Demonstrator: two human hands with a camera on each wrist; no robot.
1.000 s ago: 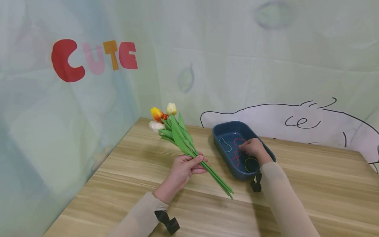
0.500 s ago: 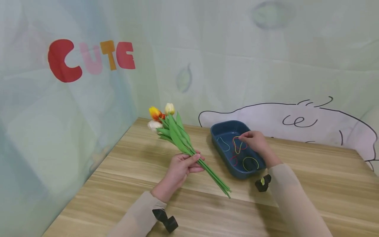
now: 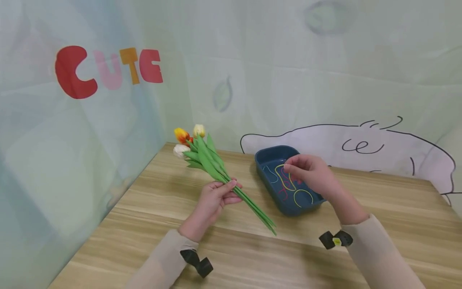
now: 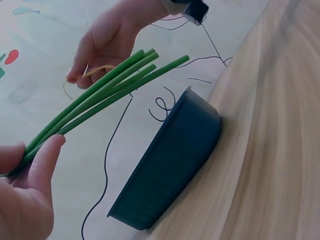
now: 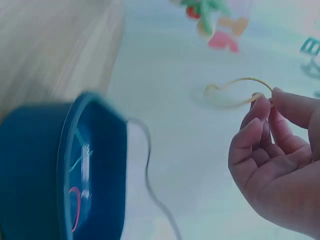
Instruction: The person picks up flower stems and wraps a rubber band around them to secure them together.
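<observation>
Left hand (image 3: 216, 198): grip closed, thumb and fingers on the stems of a green-leaved tulip bunch (image 3: 207, 156) with white, cream and yellow-orange heads, raised over the wood-grain desk (image 3: 144, 216). Right hand (image 3: 312, 172): fingertip pinch on a thin yellow elastic loop (image 5: 250, 78), in the air, apart from the deep blue rectangular tray (image 4: 170, 165). Tray's on desk; more bands inside, yellow, red, teal.

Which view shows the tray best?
The head view: the tray shows nearly whole, with bands inside; the right hand hides part. Left wrist shows mainly its outside; right wrist shows it blurred and cut off.
</observation>
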